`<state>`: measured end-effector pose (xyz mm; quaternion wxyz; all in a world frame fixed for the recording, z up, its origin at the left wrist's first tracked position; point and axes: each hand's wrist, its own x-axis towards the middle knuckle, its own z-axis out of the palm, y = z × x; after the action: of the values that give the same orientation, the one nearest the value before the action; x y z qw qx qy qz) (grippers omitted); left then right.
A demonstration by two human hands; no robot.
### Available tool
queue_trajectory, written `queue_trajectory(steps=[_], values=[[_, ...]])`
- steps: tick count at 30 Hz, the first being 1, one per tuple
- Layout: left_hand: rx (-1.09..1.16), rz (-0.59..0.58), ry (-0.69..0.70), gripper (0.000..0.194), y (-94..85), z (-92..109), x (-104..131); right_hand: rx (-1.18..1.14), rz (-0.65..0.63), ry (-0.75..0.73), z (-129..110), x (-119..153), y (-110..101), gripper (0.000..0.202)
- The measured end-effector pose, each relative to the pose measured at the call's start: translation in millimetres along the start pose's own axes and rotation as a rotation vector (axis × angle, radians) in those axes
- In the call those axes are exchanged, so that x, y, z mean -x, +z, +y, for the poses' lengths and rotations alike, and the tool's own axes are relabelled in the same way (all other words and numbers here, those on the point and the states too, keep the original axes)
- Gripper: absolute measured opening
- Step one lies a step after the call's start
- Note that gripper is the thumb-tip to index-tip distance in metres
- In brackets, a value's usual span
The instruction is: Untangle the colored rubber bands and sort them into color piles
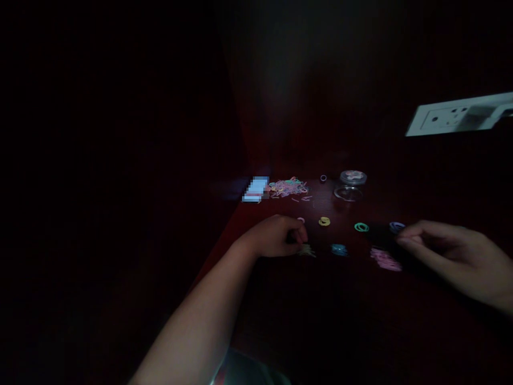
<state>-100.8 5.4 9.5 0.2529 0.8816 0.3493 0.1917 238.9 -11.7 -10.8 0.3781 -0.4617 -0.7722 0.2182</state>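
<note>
My left hand (280,236) is low over the table, fingertips pinched together just above a small pile of pale yellow-green rubber bands (307,250). A pink rubber band (301,220) shows partly behind its knuckles. Over on the right, my right hand (452,256) has thumb and index finger closed beside the purple-blue rubber bands (396,227). What either pinch holds, if anything, is too small and dark to make out. Between the hands lie yellow rubber bands (324,221), green rubber bands (361,227), a blue pile (339,249) and a pink pile (385,259).
A large mixed heap of coloured rubber bands (289,187) lies at the back, next to a lit phone (256,189). Farther right stands a clear lidded jar (350,187), with a single band (323,178) nearby. A white socket panel (457,115) is on the wall.
</note>
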Motion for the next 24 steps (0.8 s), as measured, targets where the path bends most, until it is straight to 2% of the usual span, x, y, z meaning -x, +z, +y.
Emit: queue_trajectory(steps=[17,24], values=[[-0.058,0.032,-0.014,0.008,-0.3,-2.1,1.3,0.039,0.05,0.091,-0.1,1.8,-0.4,0.041],[-0.078,0.051,-0.041,0.009,0.7,-2.2,1.4,0.043,0.052,0.064,-3.9,-0.3,-1.3,0.044]])
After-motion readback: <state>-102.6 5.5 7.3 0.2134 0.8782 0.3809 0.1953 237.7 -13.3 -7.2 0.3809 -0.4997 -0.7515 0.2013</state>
